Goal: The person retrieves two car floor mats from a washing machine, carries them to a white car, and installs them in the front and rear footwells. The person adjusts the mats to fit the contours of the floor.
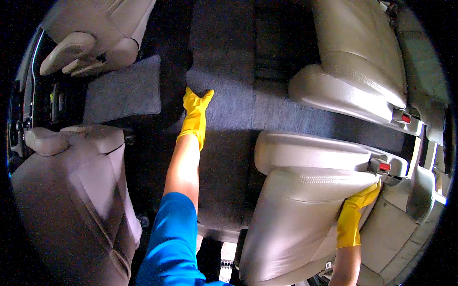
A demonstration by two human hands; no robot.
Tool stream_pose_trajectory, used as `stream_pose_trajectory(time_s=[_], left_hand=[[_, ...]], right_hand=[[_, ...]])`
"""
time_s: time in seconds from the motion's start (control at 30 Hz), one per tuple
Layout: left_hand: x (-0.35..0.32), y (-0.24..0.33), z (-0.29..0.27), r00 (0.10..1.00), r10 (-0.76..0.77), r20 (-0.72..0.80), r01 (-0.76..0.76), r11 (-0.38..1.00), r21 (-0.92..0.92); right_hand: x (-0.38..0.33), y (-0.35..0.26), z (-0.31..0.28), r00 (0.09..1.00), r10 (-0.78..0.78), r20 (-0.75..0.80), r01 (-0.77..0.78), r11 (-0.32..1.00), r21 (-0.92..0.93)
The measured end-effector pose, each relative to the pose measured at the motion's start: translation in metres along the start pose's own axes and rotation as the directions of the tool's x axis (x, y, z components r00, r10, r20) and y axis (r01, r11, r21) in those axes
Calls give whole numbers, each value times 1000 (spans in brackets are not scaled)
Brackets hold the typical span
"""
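I look down into a car cabin. My left hand [196,112], in a yellow rubber glove, reaches forward and grips the near edge of a long grey floor mat [229,95] that runs down the aisle between the seats. My right hand [357,209], also in a yellow glove, rests against the side of the beige seat cushion [305,190] at the right, just below a red seat-belt buckle [384,167]. Its fingers are partly hidden behind the cushion.
A second beige seat [353,62] with another red buckle [406,118] stands behind the first at the upper right. A beige seat back [71,190] fills the lower left. Another grey mat [123,90] lies at the upper left beside folded seat parts [86,47].
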State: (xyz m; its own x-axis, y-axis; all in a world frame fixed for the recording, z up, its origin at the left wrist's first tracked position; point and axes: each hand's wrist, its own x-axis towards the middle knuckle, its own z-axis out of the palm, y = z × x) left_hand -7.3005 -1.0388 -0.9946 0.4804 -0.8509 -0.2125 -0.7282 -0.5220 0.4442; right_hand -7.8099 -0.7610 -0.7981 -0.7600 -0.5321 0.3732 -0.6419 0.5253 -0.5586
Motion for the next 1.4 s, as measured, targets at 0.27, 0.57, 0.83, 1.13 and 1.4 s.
stream_pose_trajectory(time_s=[0.27, 0.57, 0.83, 1.13, 1.4], left_hand=[[48, -59, 30, 966, -258, -1, 242, 908, -343], [44, -48, -6, 996, -8, 83, 15, 996, -82], [-8, -21, 27, 953, 299, -40, -294, 951, 94], [38, 16, -12, 914, 401, -61, -402, 916, 5], [83, 39, -45, 930, 238, 280, -335, 862, 380]], right_hand=[[3, 5, 16, 998, -68, 8, 66, 991, 112], [2, -12, 7, 999, 33, 10, -34, 980, 198], [3, 16, 0, 995, -102, -14, 102, 995, 22], [-1, 10, -5, 998, -67, -12, 68, 994, 90], [1, 0, 5, 998, 54, 43, -62, 972, 225]])
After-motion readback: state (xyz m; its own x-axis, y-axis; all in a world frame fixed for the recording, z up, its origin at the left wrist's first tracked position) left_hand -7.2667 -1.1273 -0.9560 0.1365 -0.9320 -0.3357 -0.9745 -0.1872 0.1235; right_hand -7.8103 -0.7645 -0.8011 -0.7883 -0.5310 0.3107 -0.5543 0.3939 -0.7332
